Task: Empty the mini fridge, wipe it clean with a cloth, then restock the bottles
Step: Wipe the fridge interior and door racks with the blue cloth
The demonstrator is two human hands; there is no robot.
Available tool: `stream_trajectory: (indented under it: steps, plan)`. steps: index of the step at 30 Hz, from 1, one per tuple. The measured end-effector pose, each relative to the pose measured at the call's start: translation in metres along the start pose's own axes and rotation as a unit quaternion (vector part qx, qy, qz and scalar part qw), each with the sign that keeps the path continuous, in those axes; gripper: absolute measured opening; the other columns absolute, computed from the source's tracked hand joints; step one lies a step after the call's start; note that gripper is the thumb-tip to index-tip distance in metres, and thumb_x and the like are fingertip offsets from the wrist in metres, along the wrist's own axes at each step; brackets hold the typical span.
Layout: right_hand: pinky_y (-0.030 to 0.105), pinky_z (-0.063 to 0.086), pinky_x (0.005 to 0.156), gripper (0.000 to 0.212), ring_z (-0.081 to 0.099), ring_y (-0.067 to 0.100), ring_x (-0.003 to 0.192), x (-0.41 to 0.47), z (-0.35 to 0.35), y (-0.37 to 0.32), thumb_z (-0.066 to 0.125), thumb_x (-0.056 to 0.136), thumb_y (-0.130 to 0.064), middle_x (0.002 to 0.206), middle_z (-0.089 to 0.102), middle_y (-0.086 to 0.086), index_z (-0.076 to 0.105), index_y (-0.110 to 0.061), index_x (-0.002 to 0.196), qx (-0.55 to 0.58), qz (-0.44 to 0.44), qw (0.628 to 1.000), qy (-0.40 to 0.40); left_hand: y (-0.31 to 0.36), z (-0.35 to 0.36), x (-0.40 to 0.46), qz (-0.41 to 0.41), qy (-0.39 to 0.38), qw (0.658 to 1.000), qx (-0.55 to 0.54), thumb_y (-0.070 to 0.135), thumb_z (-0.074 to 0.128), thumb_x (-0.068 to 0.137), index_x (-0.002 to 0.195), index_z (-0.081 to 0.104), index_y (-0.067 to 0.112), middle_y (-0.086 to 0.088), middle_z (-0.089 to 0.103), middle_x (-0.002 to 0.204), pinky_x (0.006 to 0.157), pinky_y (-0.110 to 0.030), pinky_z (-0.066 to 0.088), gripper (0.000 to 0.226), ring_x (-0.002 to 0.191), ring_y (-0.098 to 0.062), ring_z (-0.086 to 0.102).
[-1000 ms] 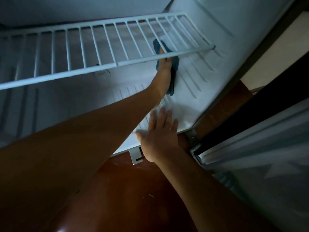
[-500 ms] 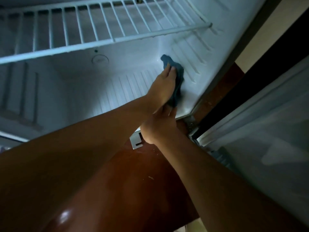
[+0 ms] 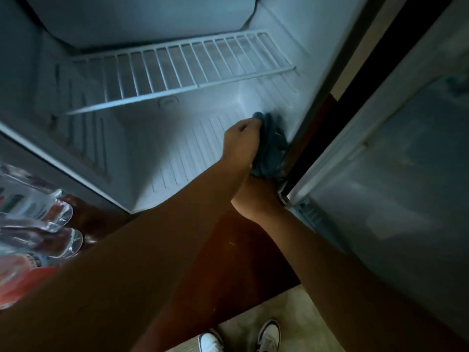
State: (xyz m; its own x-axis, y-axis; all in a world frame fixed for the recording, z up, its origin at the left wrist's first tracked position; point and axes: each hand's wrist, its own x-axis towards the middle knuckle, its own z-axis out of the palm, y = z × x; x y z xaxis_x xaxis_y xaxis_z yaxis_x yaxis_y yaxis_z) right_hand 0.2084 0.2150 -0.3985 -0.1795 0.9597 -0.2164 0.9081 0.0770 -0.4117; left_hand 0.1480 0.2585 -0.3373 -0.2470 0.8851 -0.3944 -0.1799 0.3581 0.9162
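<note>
Head view: the mini fridge stands emptied, bottles waiting near left. The left hand, fingers curled gripping the cloth, has dragged it forward to the right front corner, so wiping nears completion; the right hand is mostly hidden.

We see a dim picture. The white fridge inside is the brightest part, with soft bluish light. Our arms look dark and shadowed. The bottles at the left edge are blurry and stretched. Straight lines bend near the edges.
</note>
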Motion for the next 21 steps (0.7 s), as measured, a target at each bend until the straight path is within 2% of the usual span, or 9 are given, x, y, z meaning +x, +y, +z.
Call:
stream_trajectory:
  steps: [2, 4, 5, 7, 10, 12, 15, 18, 21]
  plan:
    - [0.035, 0.041, 0.07, 0.027, 0.054, 0.02, 0.066, -0.012, -0.001, 0.001, 0.039, 0.092, -0.032, 0.066, 0.054, 0.001, 0.046, -0.029, 0.066, 0.12, 0.006, 0.993, 0.015, 0.005, -0.009, -0.014, -0.018, 0.0, 0.998, -0.067, 0.027, 0.056, 0.095, 0.095, 0.072, 0.012, -0.009, 0.073, 0.099, 0.084, -0.035, 0.058, 0.022, 0.095, -0.023, 0.069]
    - [0.035, 0.047, 0.076, 0.029, 0.064, 0.022, 0.081, -0.033, -0.016, 0.003, 0.044, 0.098, -0.032, 0.086, 0.067, 0.009, 0.064, -0.014, 0.088, 0.208, 0.035, 0.977, 0.012, 0.01, -0.019, -0.032, -0.028, -0.012, 0.99, -0.135, 0.029, 0.057, 0.094, 0.104, 0.072, 0.008, -0.007, 0.076, 0.098, 0.083, -0.036, 0.06, 0.027, 0.091, -0.021, 0.072]
    - [0.033, 0.048, 0.077, 0.029, 0.065, 0.021, 0.086, -0.042, -0.026, 0.001, 0.047, 0.1, -0.031, 0.091, 0.069, 0.011, 0.065, -0.008, 0.094, 0.252, 0.049, 0.966, 0.012, 0.013, -0.025, -0.042, -0.026, -0.021, 0.987, -0.154, 0.031, 0.058, 0.094, 0.106, 0.072, 0.009, -0.005, 0.076, 0.097, 0.081, -0.035, 0.06, 0.028, 0.091, -0.02, 0.072]
    - [0.032, 0.051, 0.077, 0.02, 0.067, 0.018, 0.088, -0.062, -0.047, -0.005, 0.05, 0.1, -0.028, 0.093, 0.069, 0.008, 0.062, -0.013, 0.094, 0.311, 0.062, 0.948, 0.011, 0.017, -0.033, -0.058, -0.025, -0.034, 0.984, -0.174, 0.037, 0.059, 0.093, 0.11, 0.071, 0.009, -0.006, 0.075, 0.103, 0.083, -0.037, 0.058, 0.034, 0.097, -0.023, 0.072]
    - [0.049, 0.056, 0.081, 0.01, 0.068, 0.025, 0.084, -0.091, -0.076, -0.016, 0.051, 0.097, -0.02, 0.093, 0.069, 0.008, 0.06, -0.019, 0.093, 0.353, 0.051, 0.934, 0.037, 0.03, -0.04, -0.08, -0.02, -0.048, 0.981, -0.186, 0.04, 0.058, 0.093, 0.114, 0.071, 0.01, -0.008, 0.074, 0.109, 0.086, -0.039, 0.057, 0.038, 0.101, -0.023, 0.071]
    - [0.051, 0.055, 0.081, 0.012, 0.067, 0.025, 0.081, -0.113, -0.099, -0.026, 0.052, 0.097, -0.024, 0.091, 0.069, 0.006, 0.063, -0.018, 0.098, 0.369, 0.041, 0.927, 0.053, 0.045, -0.04, -0.096, -0.006, -0.075, 0.982, -0.175, 0.043, 0.056, 0.092, 0.122, 0.067, 0.011, -0.01, 0.071, 0.118, 0.097, -0.043, 0.053, 0.045, 0.109, -0.025, 0.068]
    - [0.044, 0.056, 0.083, 0.013, 0.067, 0.014, 0.082, -0.145, -0.134, -0.036, 0.052, 0.097, -0.027, 0.095, 0.07, -0.005, 0.063, -0.024, 0.103, 0.37, 0.033, 0.924, 0.089, 0.073, -0.033, -0.126, 0.02, -0.105, 0.979, -0.176, 0.041, 0.055, 0.094, 0.127, 0.064, 0.011, -0.01, 0.07, 0.121, 0.098, -0.041, 0.053, 0.046, 0.113, -0.024, 0.067]
    - [0.029, 0.053, 0.079, 0.015, 0.064, 0.004, 0.085, -0.176, -0.17, -0.044, 0.05, 0.098, -0.029, 0.098, 0.067, -0.011, 0.061, -0.03, 0.109, 0.352, 0.001, 0.928, 0.124, 0.101, -0.025, -0.153, 0.039, -0.135, 0.973, -0.185, 0.039, 0.051, 0.097, 0.126, 0.064, 0.011, -0.008, 0.071, 0.118, 0.084, -0.032, 0.057, 0.042, 0.109, -0.022, 0.068]
    - [0.014, 0.047, 0.075, 0.023, 0.06, 0.001, 0.087, -0.205, -0.204, -0.048, 0.051, 0.098, -0.029, 0.102, 0.065, -0.015, 0.059, -0.034, 0.119, 0.326, -0.041, 0.928, 0.176, 0.13, -0.019, -0.176, 0.067, -0.139, 0.972, -0.175, 0.038, 0.047, 0.1, 0.127, 0.063, 0.012, -0.007, 0.072, 0.117, 0.075, -0.029, 0.059, 0.04, 0.107, -0.021, 0.069]
